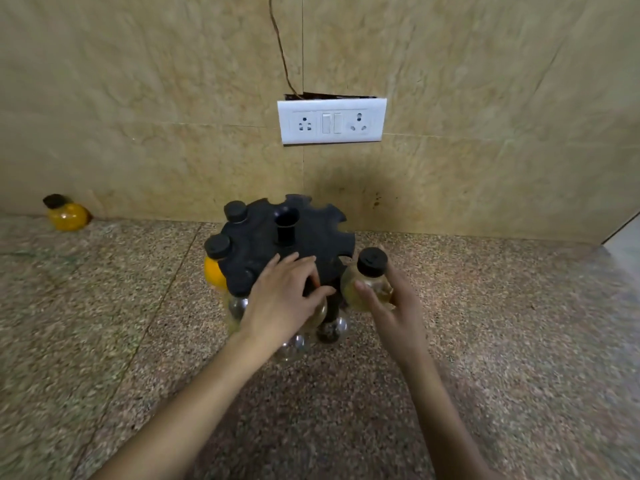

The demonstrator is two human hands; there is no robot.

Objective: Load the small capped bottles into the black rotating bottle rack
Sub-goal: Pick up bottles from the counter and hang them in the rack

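The black rotating bottle rack (263,247) stands on the speckled counter near the wall, its notched top disc facing me. Two capped bottles hang in slots on its left; the nearer one (213,268) holds yellow contents. More round bottles (332,329) show in the lower tier. My left hand (282,299) lies flat on the front of the disc, fingers spread. Just right of the rack, my right hand (394,306) grips a clear round bottle with a black cap (367,278), held upright beside an empty notch.
A single yellow bottle with a black cap (67,213) lies at the far left against the wall. A white socket and switch plate (330,121) is on the tiled wall above the rack. The counter (502,323) stretches to the right.
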